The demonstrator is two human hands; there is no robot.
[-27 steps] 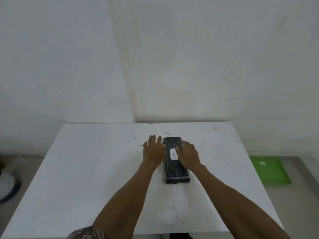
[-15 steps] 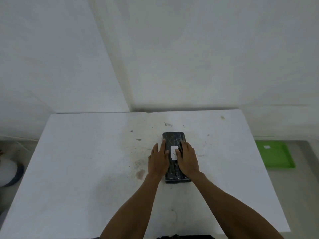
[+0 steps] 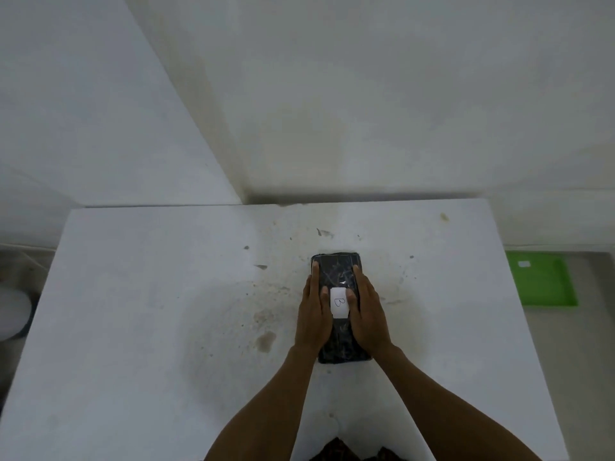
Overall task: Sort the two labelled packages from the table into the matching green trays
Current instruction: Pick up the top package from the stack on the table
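Note:
A black wrapped package [image 3: 336,271] lies lengthwise on the white table [image 3: 166,327], near its middle. A white label marked "B" [image 3: 339,302] sits on its top. My left hand [image 3: 312,314] clasps the package's left side, thumb on top. My right hand [image 3: 366,314] clasps the right side, thumb beside the label. A green tray [image 3: 542,281] with a small white tag lies on the floor beyond the table's right edge. I see only one package and one tray.
The table stands in a corner of white walls. Brown stains [image 3: 266,341] mark the tabletop left of the package. A pale round object [image 3: 13,311] sits on the floor at the far left.
Both hands have closed in on the package sides, the left one moving from the table onto it. The camera has come closer and tilted down.

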